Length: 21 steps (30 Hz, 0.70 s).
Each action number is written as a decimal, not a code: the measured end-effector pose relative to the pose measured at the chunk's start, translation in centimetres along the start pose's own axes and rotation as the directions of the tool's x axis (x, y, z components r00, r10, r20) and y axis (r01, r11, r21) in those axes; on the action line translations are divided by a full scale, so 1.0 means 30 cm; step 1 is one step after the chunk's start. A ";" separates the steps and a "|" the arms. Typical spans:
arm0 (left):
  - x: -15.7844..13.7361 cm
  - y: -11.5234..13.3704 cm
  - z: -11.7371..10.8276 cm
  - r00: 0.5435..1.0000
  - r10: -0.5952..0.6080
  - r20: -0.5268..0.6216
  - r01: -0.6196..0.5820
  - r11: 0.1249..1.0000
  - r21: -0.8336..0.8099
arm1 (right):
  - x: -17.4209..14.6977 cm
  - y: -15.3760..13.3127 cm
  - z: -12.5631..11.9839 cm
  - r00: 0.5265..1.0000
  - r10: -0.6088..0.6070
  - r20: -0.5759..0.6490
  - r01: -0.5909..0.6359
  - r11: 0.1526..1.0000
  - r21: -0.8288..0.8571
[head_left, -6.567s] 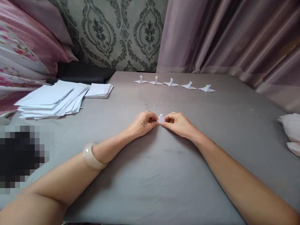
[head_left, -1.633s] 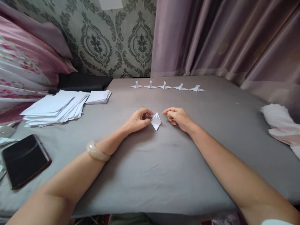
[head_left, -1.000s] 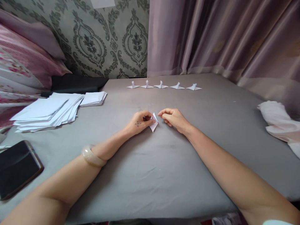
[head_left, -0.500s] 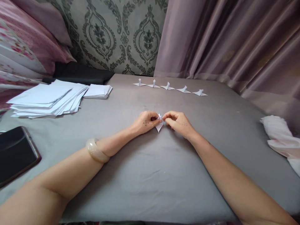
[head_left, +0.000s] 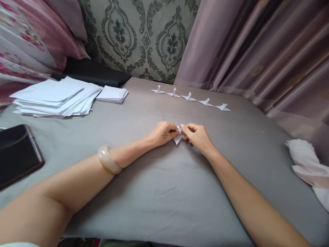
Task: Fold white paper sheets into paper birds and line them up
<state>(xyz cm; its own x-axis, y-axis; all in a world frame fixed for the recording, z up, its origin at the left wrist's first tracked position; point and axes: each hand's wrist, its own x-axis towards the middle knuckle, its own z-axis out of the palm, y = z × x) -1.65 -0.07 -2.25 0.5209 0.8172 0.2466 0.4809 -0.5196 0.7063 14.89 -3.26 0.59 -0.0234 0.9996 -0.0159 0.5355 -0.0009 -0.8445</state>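
Your right hand [head_left: 197, 136] had just joined your left hand [head_left: 163, 134] at the folded paper [head_left: 177, 140], both pinching it, seemingly for two-handed creasing.

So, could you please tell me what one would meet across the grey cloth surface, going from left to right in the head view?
Phone, larger paper stack, smaller paper stack, left hand, folded paper, right hand, rightmost folded figure, bunched white cloth.
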 end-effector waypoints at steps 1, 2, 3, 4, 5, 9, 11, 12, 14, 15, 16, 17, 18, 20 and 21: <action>0.001 -0.002 0.001 1.000 0.005 0.003 -0.005 1.000 0.002 | 0.002 0.000 0.002 1.000 0.000 -0.005 0.000 1.000 -0.003; 0.001 -0.004 0.001 1.000 0.010 0.006 -0.010 1.000 0.002 | 0.004 0.001 0.004 1.000 -0.001 -0.007 0.001 1.000 -0.004; 0.001 -0.005 0.001 1.000 0.016 0.009 -0.016 1.000 0.002 | 0.005 0.002 0.005 1.000 -0.003 -0.007 0.003 1.000 -0.005; 0.001 -0.006 0.000 1.000 0.022 0.012 -0.022 1.000 0.002 | 0.005 0.002 0.005 1.000 -0.005 -0.007 0.005 1.000 -0.008; 0.001 -0.006 -0.001 0.999 0.030 0.014 -0.030 1.000 0.002 | 0.005 0.002 0.005 1.000 -0.006 -0.005 0.006 1.000 -0.011; -0.004 0.003 -0.007 1.000 0.025 0.011 -0.024 0.999 -0.020 | 0.002 -0.004 0.001 1.000 0.011 -0.013 -0.011 1.000 -0.014; -0.008 0.011 -0.011 1.000 -0.023 -0.009 0.022 0.998 -0.064 | 0.002 -0.006 -0.002 0.999 0.041 -0.018 -0.041 0.999 0.000; -0.009 0.014 -0.012 0.999 -0.044 -0.019 0.043 0.995 -0.087 | 0.002 -0.006 -0.004 0.998 0.061 -0.018 -0.061 0.998 0.010; -0.011 0.020 -0.014 0.998 -0.062 -0.030 0.058 0.991 -0.117 | 0.004 -0.004 -0.005 0.995 0.101 -0.007 -0.100 0.994 0.033; -0.011 0.021 -0.015 0.998 -0.063 -0.031 0.059 0.991 -0.119 | 0.005 -0.001 -0.006 0.993 0.117 0.002 -0.117 0.992 0.049; -0.011 0.022 -0.015 0.998 -0.062 -0.029 0.058 0.992 -0.116 | 0.007 0.003 -0.006 0.992 0.129 0.011 -0.129 0.989 0.066; -0.011 0.022 -0.015 0.998 -0.063 -0.030 0.060 0.992 -0.112 | 0.008 0.007 -0.006 0.990 0.139 0.020 -0.141 0.987 0.084; -0.010 0.022 -0.014 0.997 -0.066 -0.030 0.062 0.992 -0.108 | 0.010 0.012 -0.006 0.989 0.147 0.029 -0.150 0.984 0.101; -0.010 0.021 -0.014 0.997 -0.068 -0.029 0.065 0.992 -0.109 | 0.014 0.021 -0.007 0.987 0.157 0.045 -0.161 0.979 0.125; -0.010 0.022 -0.014 0.997 -0.066 -0.028 0.063 0.992 -0.111 | 0.015 0.024 -0.008 0.986 0.159 0.053 -0.165 0.977 0.134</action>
<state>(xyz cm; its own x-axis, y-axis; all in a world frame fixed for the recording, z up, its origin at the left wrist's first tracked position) -1.80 -0.56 -1.58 0.4682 0.8565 0.2173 0.4315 -0.4362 0.7897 15.48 -2.80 0.10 0.0171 0.9838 -0.1787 0.4138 -0.1697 -0.8944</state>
